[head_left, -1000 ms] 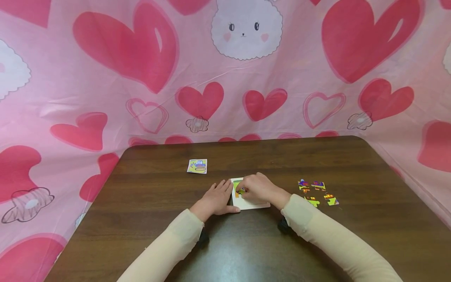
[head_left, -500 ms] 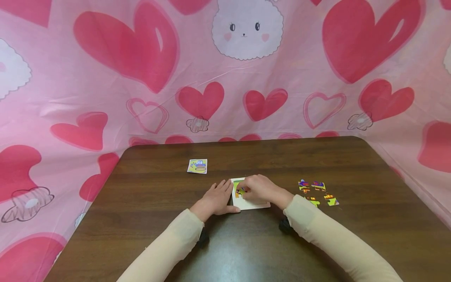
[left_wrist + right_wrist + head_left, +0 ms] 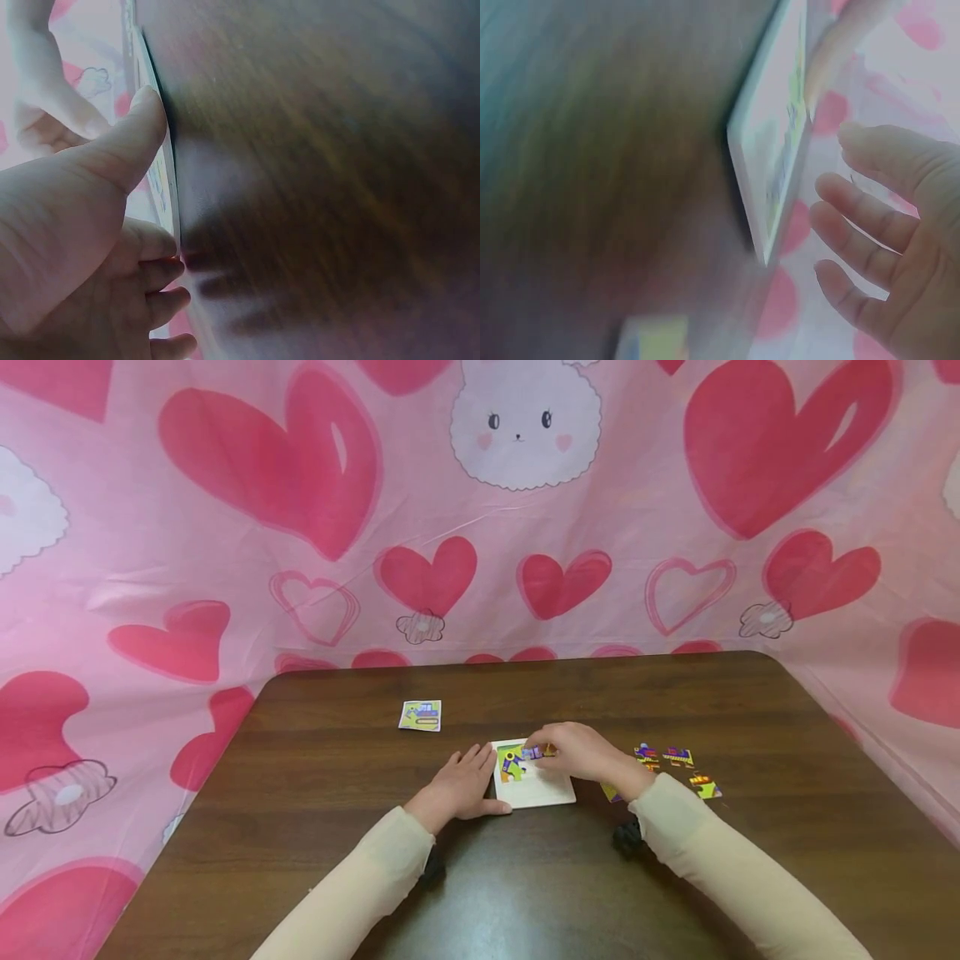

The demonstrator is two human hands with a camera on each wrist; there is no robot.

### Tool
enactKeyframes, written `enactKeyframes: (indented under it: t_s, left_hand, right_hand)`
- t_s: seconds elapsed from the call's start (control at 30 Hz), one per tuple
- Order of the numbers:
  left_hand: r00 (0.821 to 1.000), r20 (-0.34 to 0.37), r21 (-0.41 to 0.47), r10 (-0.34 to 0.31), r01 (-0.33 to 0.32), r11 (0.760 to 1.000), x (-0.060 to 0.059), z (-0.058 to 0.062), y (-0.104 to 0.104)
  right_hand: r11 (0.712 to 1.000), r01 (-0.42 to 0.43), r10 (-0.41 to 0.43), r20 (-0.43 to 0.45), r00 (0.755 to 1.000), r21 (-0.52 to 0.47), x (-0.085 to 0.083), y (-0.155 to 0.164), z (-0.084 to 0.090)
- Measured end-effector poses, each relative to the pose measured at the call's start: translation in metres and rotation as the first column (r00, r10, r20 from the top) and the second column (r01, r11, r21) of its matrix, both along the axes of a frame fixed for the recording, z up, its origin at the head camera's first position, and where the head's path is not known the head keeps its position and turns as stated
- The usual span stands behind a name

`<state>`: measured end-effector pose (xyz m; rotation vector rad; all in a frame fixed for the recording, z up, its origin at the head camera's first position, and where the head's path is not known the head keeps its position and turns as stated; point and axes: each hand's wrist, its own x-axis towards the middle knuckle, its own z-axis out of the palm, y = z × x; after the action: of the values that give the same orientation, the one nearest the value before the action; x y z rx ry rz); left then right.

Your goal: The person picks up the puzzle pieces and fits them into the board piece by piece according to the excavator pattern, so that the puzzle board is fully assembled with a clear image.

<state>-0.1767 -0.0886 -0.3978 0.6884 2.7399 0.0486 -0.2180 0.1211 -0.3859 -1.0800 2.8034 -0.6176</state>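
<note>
A white square puzzle tray (image 3: pixel 536 790) lies on the table in front of me. Two jigsaw pieces (image 3: pixel 512 765) in yellow-green and purple lie along its upper left and top. My left hand (image 3: pixel 460 783) rests at the tray's left edge, fingers straight and thumb along the near corner. Over the tray's upper right is my right hand (image 3: pixel 576 752), covering part of that side. In the right wrist view the right hand's fingers (image 3: pixel 862 236) are loosely bent and spread, holding nothing, beside the tray (image 3: pixel 757 150).
Several loose jigsaw pieces (image 3: pixel 678 756) lie on the brown table (image 3: pixel 480 893) to the right, one partly behind the right wrist. A small picture card (image 3: pixel 421 716) sits at the back left. Behind the table hangs a pink heart-patterned cloth (image 3: pixel 487 510).
My right hand has moved right from the tray's upper left, and its fingers have come off the piece there. More of the pieces in the tray now shows. The left hand stayed still.
</note>
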Motion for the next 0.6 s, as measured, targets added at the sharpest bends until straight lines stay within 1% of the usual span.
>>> enactKeyframes:
  t_s: [0.23, 0.4, 0.6]
  left_hand:
    - [1.0, 0.013, 0.003, 0.002, -0.002, 1.0, 0.001, 0.0, -0.001]
    - [1.0, 0.009, 0.011, -0.002, 0.001, 1.0, 0.001, -0.001, -0.001]
    - [1.0, 0.01, 0.015, 0.002, -0.002, 1.0, 0.0, -0.002, -0.001]
  right_hand:
    - [0.993, 0.11, -0.108, 0.038, 0.993, -0.048, -0.005, 0.039, 0.007]
    - [0.979, 0.19, -0.185, 0.059, 0.981, -0.078, -0.006, 0.068, 0.009]
    - [0.965, 0.245, -0.239, 0.077, 0.968, -0.089, -0.006, 0.1, 0.007]
